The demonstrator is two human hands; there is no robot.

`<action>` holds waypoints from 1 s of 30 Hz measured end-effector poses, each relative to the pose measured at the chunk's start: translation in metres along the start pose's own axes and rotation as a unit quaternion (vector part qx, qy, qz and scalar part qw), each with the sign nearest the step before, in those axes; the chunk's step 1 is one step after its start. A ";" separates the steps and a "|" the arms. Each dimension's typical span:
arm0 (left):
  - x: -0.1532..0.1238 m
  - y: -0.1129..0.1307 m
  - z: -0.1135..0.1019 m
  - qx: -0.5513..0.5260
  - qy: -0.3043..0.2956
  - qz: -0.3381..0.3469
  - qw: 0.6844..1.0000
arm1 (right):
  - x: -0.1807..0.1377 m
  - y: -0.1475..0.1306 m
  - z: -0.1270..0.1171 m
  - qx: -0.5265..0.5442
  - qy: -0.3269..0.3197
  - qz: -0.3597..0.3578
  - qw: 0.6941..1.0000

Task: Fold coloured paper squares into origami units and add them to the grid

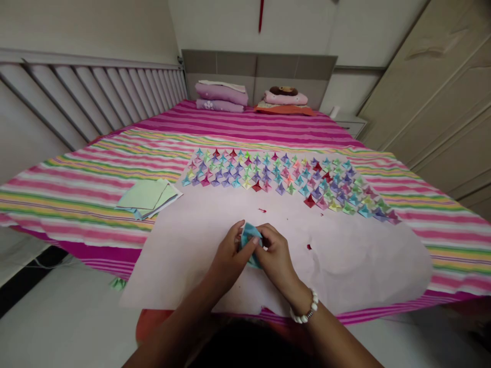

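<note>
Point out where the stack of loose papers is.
In the head view, the stack of loose papers lies on the striped bedspread, up and left of the left hand and by the left edge of the large pale sheet.

Lilac bedding [221,92] (grey headboard [258,76] behind)

Origami pieces [288,181] line the far edge of a paper sheet [345,260] (loose papers [148,196] at its left edge) on a bed [249,119].
</note>
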State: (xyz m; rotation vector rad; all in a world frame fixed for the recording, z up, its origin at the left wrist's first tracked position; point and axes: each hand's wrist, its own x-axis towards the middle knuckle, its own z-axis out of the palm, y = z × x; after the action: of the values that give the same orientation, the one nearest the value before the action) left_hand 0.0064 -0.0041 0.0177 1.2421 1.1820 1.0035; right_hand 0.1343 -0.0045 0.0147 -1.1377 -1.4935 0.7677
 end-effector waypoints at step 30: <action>0.017 0.021 -0.017 -0.361 -0.056 -0.174 0.914 | 0.005 0.025 -0.012 0.330 -0.050 0.184 0.924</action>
State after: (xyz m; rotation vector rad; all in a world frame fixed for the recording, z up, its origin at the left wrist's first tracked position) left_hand -0.0070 0.0177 0.0379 0.4708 0.7827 0.9540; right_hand 0.1522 0.0079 -0.0036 -0.8617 -0.9695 1.4745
